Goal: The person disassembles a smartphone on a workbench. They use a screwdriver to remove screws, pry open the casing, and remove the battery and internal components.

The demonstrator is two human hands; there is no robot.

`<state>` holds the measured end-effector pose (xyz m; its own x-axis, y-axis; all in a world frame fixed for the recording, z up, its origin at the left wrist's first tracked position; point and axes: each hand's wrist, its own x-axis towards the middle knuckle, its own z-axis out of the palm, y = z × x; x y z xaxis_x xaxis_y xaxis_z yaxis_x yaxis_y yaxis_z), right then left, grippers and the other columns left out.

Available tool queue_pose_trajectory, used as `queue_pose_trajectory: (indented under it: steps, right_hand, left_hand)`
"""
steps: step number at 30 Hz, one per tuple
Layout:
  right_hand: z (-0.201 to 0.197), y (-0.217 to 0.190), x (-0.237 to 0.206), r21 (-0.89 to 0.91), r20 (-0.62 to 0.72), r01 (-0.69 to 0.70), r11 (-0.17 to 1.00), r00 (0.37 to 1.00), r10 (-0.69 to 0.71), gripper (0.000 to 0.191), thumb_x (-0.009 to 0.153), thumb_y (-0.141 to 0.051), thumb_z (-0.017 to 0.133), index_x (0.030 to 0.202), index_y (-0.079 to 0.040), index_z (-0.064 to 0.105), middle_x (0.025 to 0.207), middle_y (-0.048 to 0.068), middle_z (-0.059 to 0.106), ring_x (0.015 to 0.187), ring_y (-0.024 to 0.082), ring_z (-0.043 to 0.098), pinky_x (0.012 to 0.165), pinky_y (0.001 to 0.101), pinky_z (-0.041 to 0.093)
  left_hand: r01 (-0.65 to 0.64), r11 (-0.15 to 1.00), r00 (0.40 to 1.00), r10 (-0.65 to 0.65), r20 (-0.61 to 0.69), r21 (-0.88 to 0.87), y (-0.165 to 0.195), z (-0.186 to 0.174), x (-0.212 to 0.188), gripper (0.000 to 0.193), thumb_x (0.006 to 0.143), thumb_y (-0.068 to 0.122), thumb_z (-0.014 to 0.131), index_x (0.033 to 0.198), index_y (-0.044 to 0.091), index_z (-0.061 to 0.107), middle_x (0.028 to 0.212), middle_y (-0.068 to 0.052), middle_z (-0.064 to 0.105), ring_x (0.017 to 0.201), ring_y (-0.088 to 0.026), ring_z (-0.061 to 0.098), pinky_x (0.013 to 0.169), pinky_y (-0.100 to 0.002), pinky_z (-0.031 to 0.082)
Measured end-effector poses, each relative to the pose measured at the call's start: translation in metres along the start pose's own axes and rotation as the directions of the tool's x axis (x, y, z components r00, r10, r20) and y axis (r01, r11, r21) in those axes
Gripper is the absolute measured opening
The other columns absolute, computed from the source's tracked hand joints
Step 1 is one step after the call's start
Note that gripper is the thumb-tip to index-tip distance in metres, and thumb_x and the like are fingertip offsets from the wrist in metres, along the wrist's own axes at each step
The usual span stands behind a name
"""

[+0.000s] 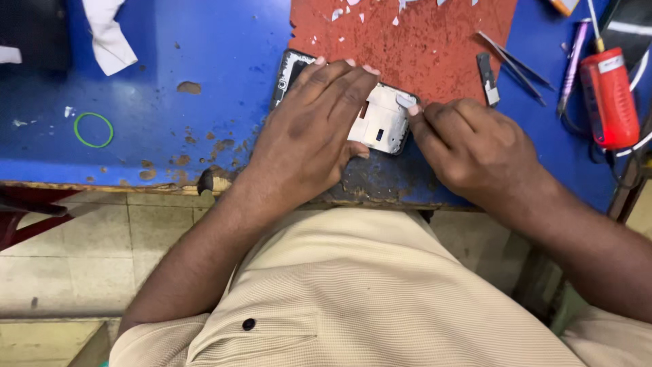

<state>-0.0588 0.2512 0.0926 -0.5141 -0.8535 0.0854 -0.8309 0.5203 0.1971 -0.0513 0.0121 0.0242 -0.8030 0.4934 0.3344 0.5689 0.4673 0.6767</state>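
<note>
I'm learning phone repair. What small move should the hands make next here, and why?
Probably slide the pick further along the phone frame edge. The right hand pinches it at the frame's top right corner, while the left hand lies flat, pinning the frame down.

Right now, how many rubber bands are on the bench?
1: a green rubber band lies flat on the blue bench, well left of the left hand. Others may be hidden under the hands or beyond the frame.

A worn blue bench (204, 47) bears a red mat (435, 41), green rubber band (94, 130), tweezers (513, 64) and phone frame (380, 122).
</note>
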Motion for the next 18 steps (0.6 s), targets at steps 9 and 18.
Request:
queue_pose_trajectory:
  steps: [9,18]
  right_hand:
    - [0.004,0.008,0.007,-0.233,0.003,0.204,0.951,0.978,-0.209,0.009,0.088,-0.002,0.075,0.096,-0.001,0.079,0.089,0.004,0.069,0.077,0.012,0.061,0.061,0.0203,0.053]
    - [-0.003,0.022,0.005,0.036,-0.046,0.129,0.991,0.991,-0.128,0.021,0.079,-0.005,0.072,0.099,-0.002,0.077,0.093,0.005,0.069,0.085,0.016,0.066,0.069,0.0254,0.056]
  left_hand:
    - [-0.006,1.0,0.998,0.007,0.067,-0.011,-0.005,0.004,-0.01,0.08,0.085,0.018,0.087,0.147,-0.005,0.043,0.146,-0.019,0.054,0.142,-0.036,0.047,0.124,-0.05,0.033]
    - [0.034,0.999,0.999,-0.034,0.04,0.007,0.003,0.0,0.0,0.083,0.082,0.02,0.086,0.148,-0.005,0.043,0.144,-0.021,0.055,0.14,-0.037,0.049,0.124,-0.052,0.034]
